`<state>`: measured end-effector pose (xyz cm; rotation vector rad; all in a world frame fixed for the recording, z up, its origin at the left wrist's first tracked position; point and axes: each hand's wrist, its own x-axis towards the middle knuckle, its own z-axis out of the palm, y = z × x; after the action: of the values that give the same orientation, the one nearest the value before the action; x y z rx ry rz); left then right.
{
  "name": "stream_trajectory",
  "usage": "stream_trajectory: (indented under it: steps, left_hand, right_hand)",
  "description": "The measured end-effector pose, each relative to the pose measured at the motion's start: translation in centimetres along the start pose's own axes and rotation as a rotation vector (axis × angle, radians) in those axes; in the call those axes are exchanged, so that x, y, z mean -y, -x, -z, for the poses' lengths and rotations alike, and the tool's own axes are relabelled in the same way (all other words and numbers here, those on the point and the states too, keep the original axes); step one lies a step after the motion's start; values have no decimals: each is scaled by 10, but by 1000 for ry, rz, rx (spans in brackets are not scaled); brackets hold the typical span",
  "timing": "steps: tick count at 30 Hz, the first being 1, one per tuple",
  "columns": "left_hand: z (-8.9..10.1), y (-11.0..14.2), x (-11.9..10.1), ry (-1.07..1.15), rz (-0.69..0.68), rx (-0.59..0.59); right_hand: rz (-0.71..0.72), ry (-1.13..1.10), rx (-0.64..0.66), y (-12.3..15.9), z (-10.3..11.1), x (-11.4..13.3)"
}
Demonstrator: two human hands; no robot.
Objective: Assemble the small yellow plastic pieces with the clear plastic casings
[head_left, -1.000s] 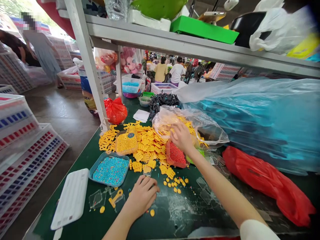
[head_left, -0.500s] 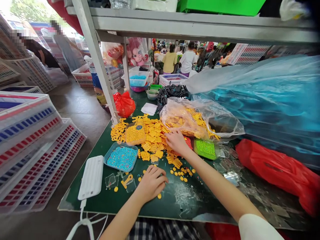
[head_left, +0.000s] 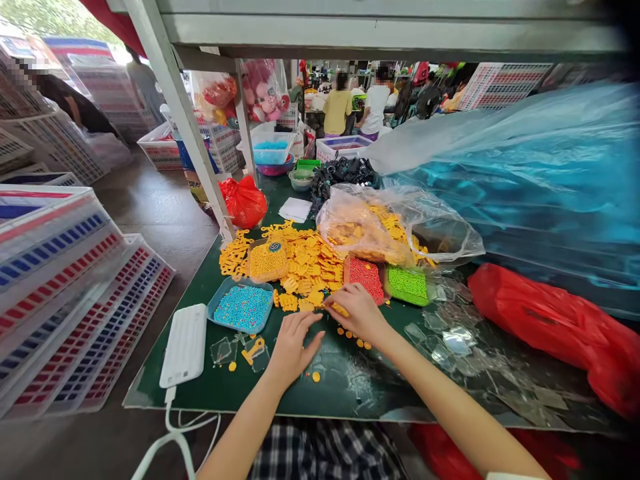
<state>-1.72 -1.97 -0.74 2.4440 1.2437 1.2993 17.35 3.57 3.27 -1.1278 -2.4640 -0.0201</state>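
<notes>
My right hand point(head_left: 361, 313) is closed on a yellow plastic piece point(head_left: 341, 309), partly hidden by the fingers, in front of the pile of yellow plastic pieces point(head_left: 307, 260). Just left of it, my left hand point(head_left: 294, 343) is low over the green tabletop, fingers stretched toward the right hand and thumb apart, with nothing visible in it. Small round yellow pieces point(head_left: 354, 335) lie below the right hand, and a single one point(head_left: 315, 377) lies by the left wrist. Beyond the right hand is a tray of red beads point(head_left: 365, 277), beside a tray of green beads point(head_left: 407, 285).
A tray of blue beads point(head_left: 243, 308) and a tray of yellow beads point(head_left: 269, 260) stand left of the pile. A white power bank point(head_left: 184, 345) with a cable lies at the left edge. Clear plastic squares point(head_left: 457, 340) and a red bag point(head_left: 540, 327) lie right. A shelf post point(head_left: 175, 120) rises at left.
My right hand has come back from the pile toward me and now holds a yellow piece, uncovering the red beads. My left hand has moved slightly, its fingers straighter and thumb out.
</notes>
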Motion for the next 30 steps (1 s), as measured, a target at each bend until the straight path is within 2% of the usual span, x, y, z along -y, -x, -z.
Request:
stream_trajectory:
  steps: [5, 9, 11, 14, 16, 19, 22, 26, 30]
  left_hand:
    - [-3, 1, 5, -20, 50, 29]
    - [-4, 1, 6, -23, 117, 93]
    - [-3, 0, 6, -3, 141, 112]
    - [-2, 1, 5, 30, 188, 85]
    - [0, 2, 4, 52, 179, 86]
    - [1, 2, 1, 104, 93, 117]
    - [3, 2, -2, 146, -16, 148]
    - [5, 1, -5, 176, -73, 243]
    - [3, 2, -3, 237, -23, 282]
  right_hand:
    - [-75, -306, 1, 31, -8, 12]
    - [-103, -399, 3, 37, -12, 7]
    - [-153, -329, -80, 36, -14, 2]
    - [-299, -136, -249, 34, -22, -3]
    - [-362, 4, -283, 33, -31, -3]
    - [-387, 195, -257, 32, -44, 0]
    - [-409, 289, -198, 30, -48, 1]
    - [-440, 273, -134, 23, -45, -3]
    - [-451, 185, -110, 14, -43, -5]
